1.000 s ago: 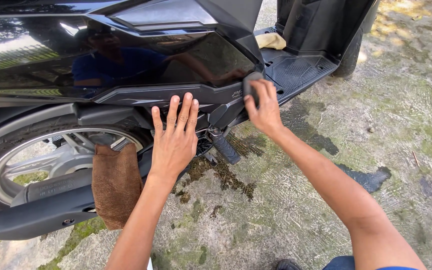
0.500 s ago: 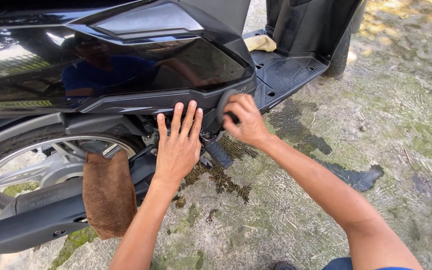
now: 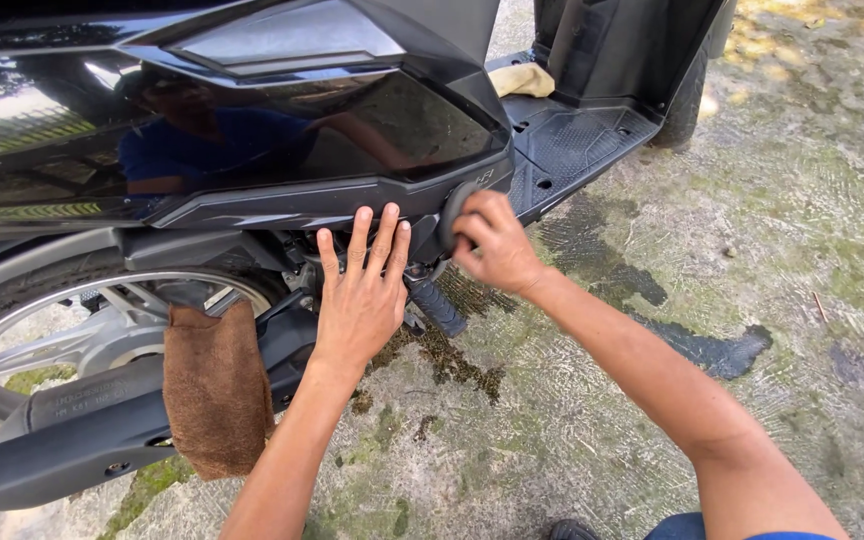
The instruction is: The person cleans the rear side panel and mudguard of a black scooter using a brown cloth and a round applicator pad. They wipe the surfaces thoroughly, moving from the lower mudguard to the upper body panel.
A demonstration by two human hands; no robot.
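Observation:
A glossy black scooter [image 3: 252, 130] stands side-on in front of me. My right hand [image 3: 492, 245] grips a dark round sponge pad [image 3: 452, 208] and presses it against the lower edge of the black side panel, just behind the footboard. My left hand [image 3: 360, 290] lies flat with fingers spread on the matte lower trim of the same panel, a little left of the pad. Most of the pad is hidden under my fingers.
A brown cloth [image 3: 214, 385] hangs over the black exhaust [image 3: 62, 455] by the rear wheel [image 3: 62, 330]. A yellowish rag [image 3: 524, 80] lies on the ribbed footboard [image 3: 582, 135]. A footpeg [image 3: 440, 308] juts out below my hands. The ground is damp, mossy concrete [image 3: 652, 400].
My right hand has slid the pad down from the panel's front corner to its lower edge. My left hand shifted slightly right along the trim.

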